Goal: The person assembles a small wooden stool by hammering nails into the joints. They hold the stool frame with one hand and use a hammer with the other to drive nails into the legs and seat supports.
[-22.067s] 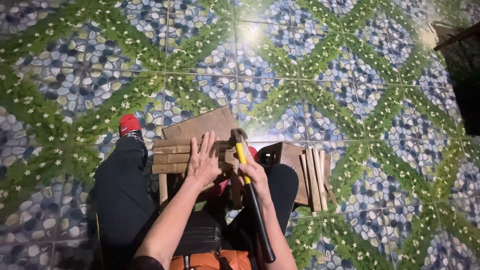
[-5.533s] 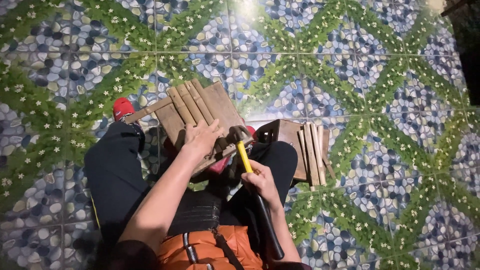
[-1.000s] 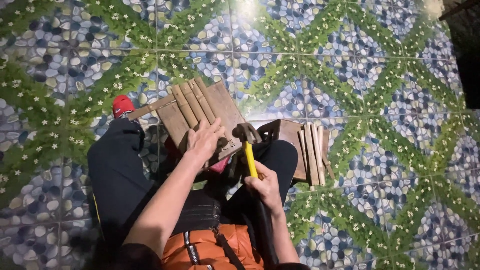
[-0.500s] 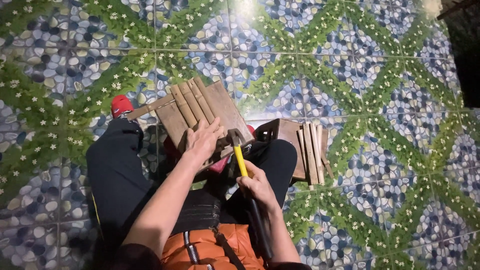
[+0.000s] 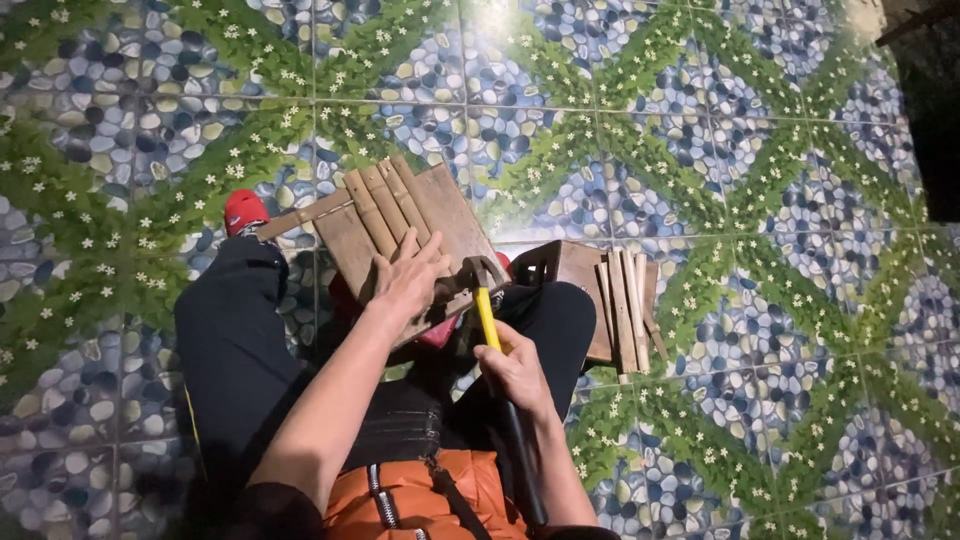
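A wooden piece made of a board and several nailed slats (image 5: 395,225) rests tilted over my knees. My left hand (image 5: 408,285) lies flat on its near edge with fingers spread, pressing it down. My right hand (image 5: 518,372) grips a hammer (image 5: 487,318) with a yellow and black handle. The hammer's metal head touches the board's near right corner, right beside my left fingers. Its black handle end runs down along my right forearm.
A second wooden board with loose slats (image 5: 612,300) lies on the floor by my right knee. A red shoe (image 5: 243,211) shows at my left foot. Patterned pebble-and-flower floor tiles (image 5: 700,130) surround me. A dark object (image 5: 935,110) sits at the upper right edge.
The slatted piece has been turned and tilted since the earliest frame. Over the last second the hammer rose slightly, then came back down onto the board's near corner.
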